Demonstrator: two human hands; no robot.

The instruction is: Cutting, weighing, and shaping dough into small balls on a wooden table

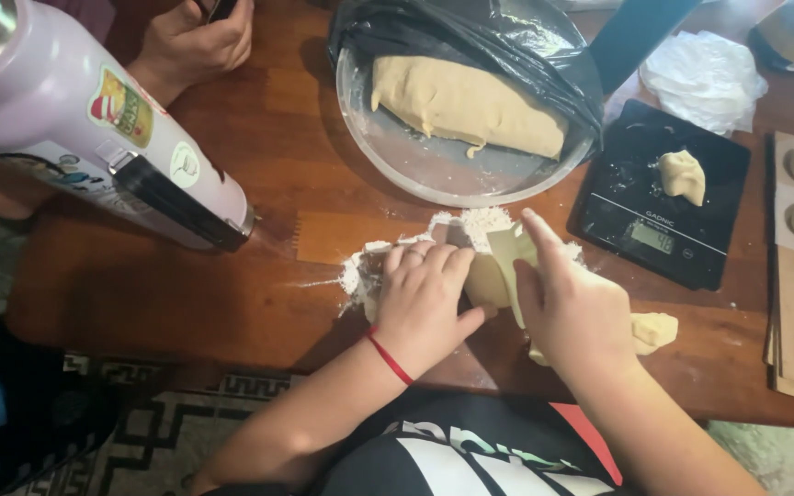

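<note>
Dough (487, 280) being cut near the table's (232, 184) front edge, on a flour patch (360, 271).
Left hand (425, 308) lies flat, fingers spread, steadying it; right hand (572, 308) grips a pale scraper (512, 257), forefinger extended along it to press down.

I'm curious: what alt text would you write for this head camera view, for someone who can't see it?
A person's left hand presses a piece of dough on a floured wooden table while the right hand holds a pale scraper against it. Beyond sit a dish with a large dough loaf, a black kitchen scale bearing a small lump, and a lilac bottle.
</note>
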